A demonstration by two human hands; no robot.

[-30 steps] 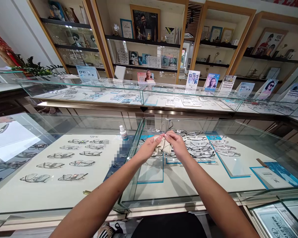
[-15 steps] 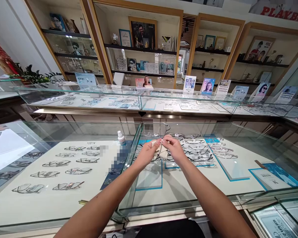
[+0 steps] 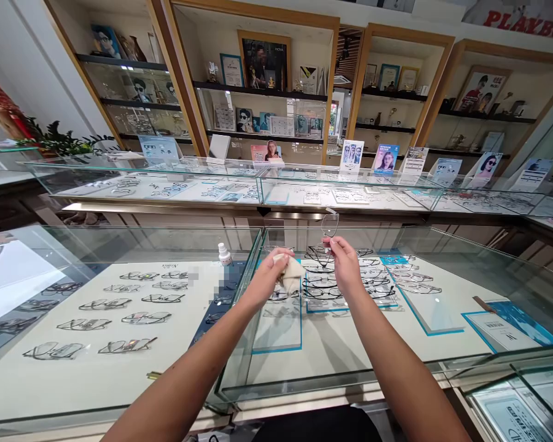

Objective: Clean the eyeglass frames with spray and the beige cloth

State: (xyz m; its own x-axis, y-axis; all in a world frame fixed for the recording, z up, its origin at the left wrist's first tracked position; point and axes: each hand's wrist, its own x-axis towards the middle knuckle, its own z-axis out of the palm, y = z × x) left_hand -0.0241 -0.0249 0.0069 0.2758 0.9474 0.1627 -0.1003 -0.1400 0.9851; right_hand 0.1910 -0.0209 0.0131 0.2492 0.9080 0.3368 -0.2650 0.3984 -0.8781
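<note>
Above the glass display case, my left hand [image 3: 268, 277] is closed on a crumpled beige cleaning cloth [image 3: 294, 274]. To its right, my right hand [image 3: 345, 263] pinches a pair of eyeglasses [image 3: 330, 224] with a thin frame, one lens standing up above the fingertips. Part of the frame is hidden by the fingers. Cloth and glasses are apart. Under both hands, rows of dark-framed glasses [image 3: 371, 283] lie inside the case.
A white spray bottle [image 3: 224, 255] stands left of my hands. More glasses [image 3: 105, 304] lie in rows in the left case. Glass edges [image 3: 238, 307] run between the two cases. A second counter [image 3: 304, 215] with display cards stands farther back.
My hands have moved apart. The eyeglasses have gone up and right in my right hand, while the cloth stays in my left hand, slightly farther left.
</note>
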